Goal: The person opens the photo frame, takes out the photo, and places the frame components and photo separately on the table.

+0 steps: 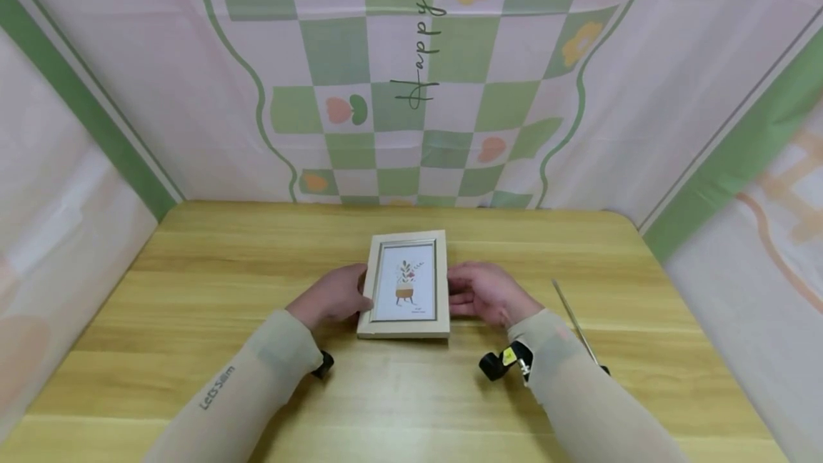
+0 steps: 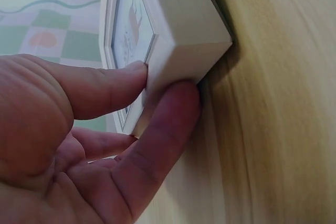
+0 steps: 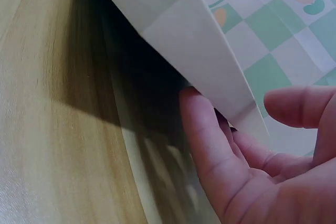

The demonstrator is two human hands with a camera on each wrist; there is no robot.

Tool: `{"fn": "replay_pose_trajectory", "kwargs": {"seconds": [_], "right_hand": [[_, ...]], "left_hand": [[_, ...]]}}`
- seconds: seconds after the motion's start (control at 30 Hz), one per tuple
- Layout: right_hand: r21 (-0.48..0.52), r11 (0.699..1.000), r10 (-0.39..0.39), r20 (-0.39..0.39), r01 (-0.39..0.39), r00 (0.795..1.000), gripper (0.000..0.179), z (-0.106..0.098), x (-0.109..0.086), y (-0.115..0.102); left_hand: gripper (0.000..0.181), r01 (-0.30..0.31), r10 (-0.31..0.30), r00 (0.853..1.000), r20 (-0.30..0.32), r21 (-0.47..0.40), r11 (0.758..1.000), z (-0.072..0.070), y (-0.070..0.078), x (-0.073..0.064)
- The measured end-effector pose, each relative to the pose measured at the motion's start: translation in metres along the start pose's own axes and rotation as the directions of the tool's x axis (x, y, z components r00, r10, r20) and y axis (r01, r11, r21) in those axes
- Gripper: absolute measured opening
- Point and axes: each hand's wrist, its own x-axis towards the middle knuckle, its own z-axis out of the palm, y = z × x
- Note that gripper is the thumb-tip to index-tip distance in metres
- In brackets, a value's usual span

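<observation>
Backdrop: printed cloth [image 1: 398, 56] beyond both grips, with green-and-white checks, flowers, hearts and the word "Happy" running sideways.
Bench: wood-grain bench [image 1: 225, 249] beneath both grips.
Picture frame: cream picture frame [image 1: 411, 329] between the two grips, tilted, with a shadowed gap under the side by the right one; whether another edge touches the bench I cannot tell.
Print: potted plant print [image 1: 405, 295] behind the silver inner edging, facing up between the grips.
Left grip: left hand [image 2: 105, 129] pinching the frame, thumb on its front border, fingers against the side and behind.
Right grip: right hand [image 3: 262, 166] fairly wide, fingertips touching the frame's underside near its edge, thumb held apart from it.
Metal rod: slim metal rod [image 1: 572, 316] on the bench, to the right of the right grip, its near end partly hidden by the right sleeve [image 1: 579, 377].
Wrist gear: black device [image 1: 504, 361] with a yellow label, just nearer the viewer than the right grip.
</observation>
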Motion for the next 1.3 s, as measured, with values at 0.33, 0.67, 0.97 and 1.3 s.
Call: {"fn": "replay_pose_trajectory", "kwargs": {"seconds": [0.33,0.67,0.97,1.3], "right_hand": [[0.034,0.999,-0.027,0.016,0.026,1.000,0.035,0.002,-0.001,-0.003],[0.026,0.998,-0.064,0.032,0.063,0.997,0.028,0.005,-0.006,-0.009],[-0.041,0.991,-0.127,0.060,0.130,0.990,0.036,0.015,-0.016,-0.021],[-0.042,0.984,-0.167,0.096,0.171,0.981,0.039,0.025,-0.024,-0.027]], "left_hand": [[0.049,0.008,-0.008,1.000,0.016,-0.010,1.000,0.000,0.000,0.000],[0.038,0.000,0.004,0.997,0.073,-0.053,0.999,0.004,0.002,-0.006],[0.037,-0.004,0.012,0.995,0.101,-0.080,0.997,0.007,0.004,-0.010],[0.041,-0.049,0.067,0.987,0.147,-0.126,0.991,0.011,0.005,-0.013]]}}
